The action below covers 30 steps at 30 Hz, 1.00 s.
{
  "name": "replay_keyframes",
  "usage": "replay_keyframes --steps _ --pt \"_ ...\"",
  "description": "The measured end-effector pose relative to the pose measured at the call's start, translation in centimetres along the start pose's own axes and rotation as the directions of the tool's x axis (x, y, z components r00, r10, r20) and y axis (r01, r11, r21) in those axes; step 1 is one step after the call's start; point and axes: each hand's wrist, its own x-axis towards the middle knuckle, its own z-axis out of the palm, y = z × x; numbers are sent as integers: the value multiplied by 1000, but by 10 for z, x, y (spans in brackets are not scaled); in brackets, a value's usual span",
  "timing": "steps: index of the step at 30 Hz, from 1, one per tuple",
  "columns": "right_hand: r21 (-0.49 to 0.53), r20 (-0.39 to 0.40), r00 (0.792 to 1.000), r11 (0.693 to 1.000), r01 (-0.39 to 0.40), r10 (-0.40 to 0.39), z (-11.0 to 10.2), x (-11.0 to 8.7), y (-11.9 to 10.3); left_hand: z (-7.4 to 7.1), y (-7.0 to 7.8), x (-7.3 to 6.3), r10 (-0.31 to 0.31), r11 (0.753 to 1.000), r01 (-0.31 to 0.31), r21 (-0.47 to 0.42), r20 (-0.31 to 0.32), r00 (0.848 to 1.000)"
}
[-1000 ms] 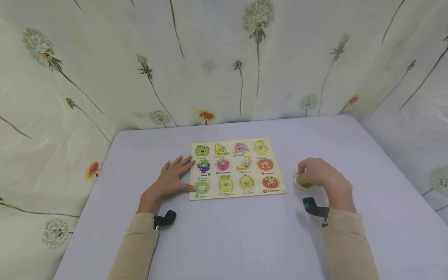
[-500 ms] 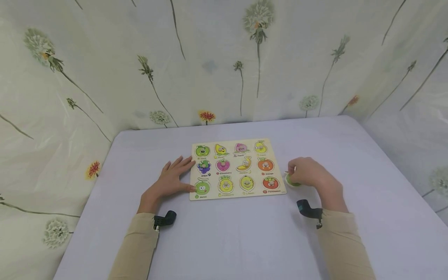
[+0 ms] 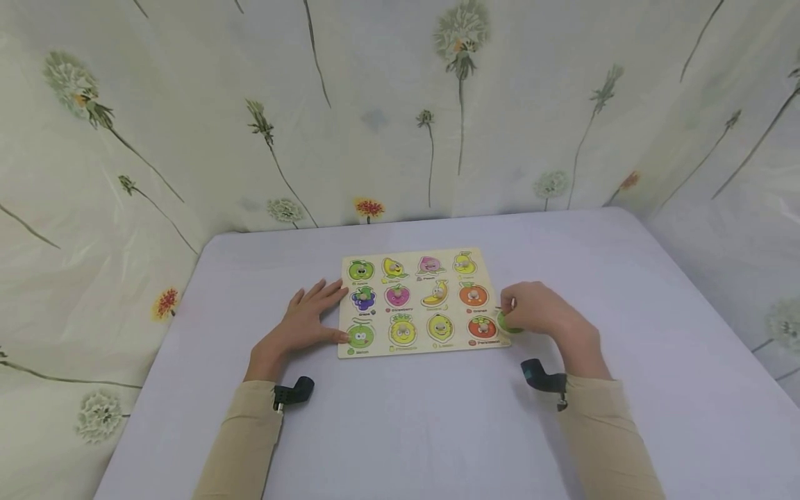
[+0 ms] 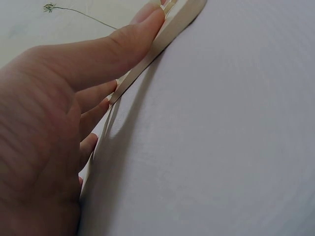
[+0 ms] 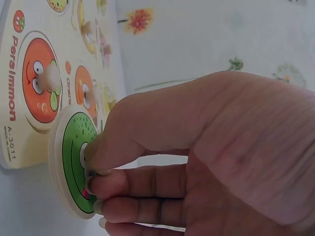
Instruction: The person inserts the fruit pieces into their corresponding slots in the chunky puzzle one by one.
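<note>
The wooden fruit puzzle board (image 3: 419,347) lies flat, with its fruit pictures in rows. My left hand (image 3: 306,319) rests at the board's left edge, fingers spread and thumb (image 4: 113,51) at the near corner by the melon picture (image 3: 360,336). My right hand (image 3: 539,307) pinches a round green melon puzzle piece (image 3: 511,323) between thumb and fingers at its middle. The right wrist view shows that melon piece (image 5: 74,147) tilted beside the persimmon piece (image 5: 42,81), overlapping the board's right edge. The fingers hide part of its printed face.
A pale cloth covers the table (image 3: 412,430). Behind it hangs a curtain (image 3: 387,125) printed with dandelions. Knobs stand up from several pieces on the board, such as the orange (image 3: 473,295) and the lemon (image 3: 440,326). A dark wrist camera (image 3: 542,377) sits at the right sleeve.
My right hand has moved left with the melon piece, from the cloth right of the board to its right edge. The left hand has stayed in place.
</note>
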Motion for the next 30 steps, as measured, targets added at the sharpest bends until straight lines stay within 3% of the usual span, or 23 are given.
replay_keyframes --steps 16,30 --pt "-7 -25 998 998 61 -61 10 5 -12 6 -10 5 2 1000 -2 5 -3 1000" --pt "-10 -33 995 996 90 -90 18 8 -23 5 -9 4 5 1000 -5 1 -11 1000"
